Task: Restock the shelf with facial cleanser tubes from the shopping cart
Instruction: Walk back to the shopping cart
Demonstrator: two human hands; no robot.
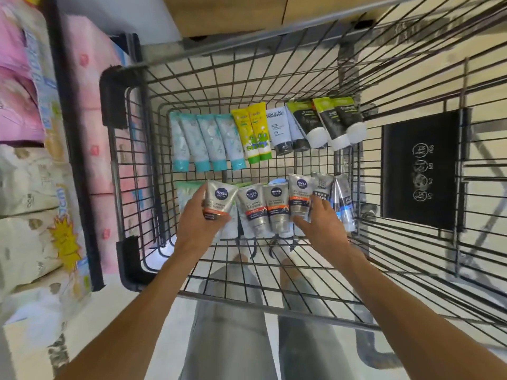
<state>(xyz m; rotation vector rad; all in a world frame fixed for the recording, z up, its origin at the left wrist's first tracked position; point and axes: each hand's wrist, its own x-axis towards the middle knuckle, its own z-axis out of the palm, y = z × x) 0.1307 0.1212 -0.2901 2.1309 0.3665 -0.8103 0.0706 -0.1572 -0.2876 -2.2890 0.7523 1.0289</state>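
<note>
Inside the shopping cart [131, 165] both hands grip silver Nivea tubes: the left hand [201, 224] holds one [219, 200] near the cart's left wall, the right hand [319, 220] another [300, 197] (two more tubes [264, 209] lie between).

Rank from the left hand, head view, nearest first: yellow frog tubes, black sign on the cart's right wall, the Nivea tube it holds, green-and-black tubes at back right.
1. Nivea tube, gripped in the left hand.
2. Yellow frog tubes, back row, centre.
3. Green-and-black tubes, back right corner.
4. Black sign, right cart wall.
</note>
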